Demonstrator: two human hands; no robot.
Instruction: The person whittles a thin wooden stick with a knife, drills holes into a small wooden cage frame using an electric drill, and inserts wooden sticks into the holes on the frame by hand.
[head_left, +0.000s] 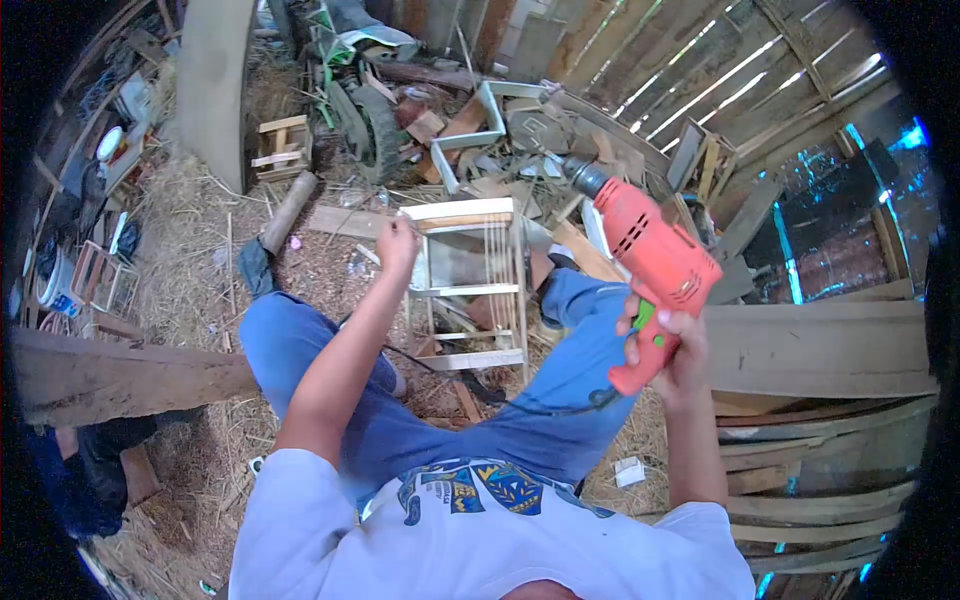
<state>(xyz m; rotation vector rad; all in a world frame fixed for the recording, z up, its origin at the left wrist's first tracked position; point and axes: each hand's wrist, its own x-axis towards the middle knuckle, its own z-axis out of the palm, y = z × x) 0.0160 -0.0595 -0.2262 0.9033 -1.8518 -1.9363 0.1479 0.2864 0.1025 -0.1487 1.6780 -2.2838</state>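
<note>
A red corded drill (655,250) with a green trigger is raised at the right, its chuck pointing up and left. My right hand (672,350) is wrapped round its handle. Between my knees stands a small wooden frame (465,292) with pale crossbars. My left hand (398,245) is at the frame's upper left corner, fingers pressed together; whatever they hold, if anything, is too small to name. A black cord (540,408) runs from the drill handle across my lap.
A small wooden crate (283,147) and a log (290,212) lie ahead on the straw-covered floor. Scrap wood and a wheel (372,132) are piled beyond the frame. Planks (820,350) line the right side, and a board (130,375) reaches in from the left.
</note>
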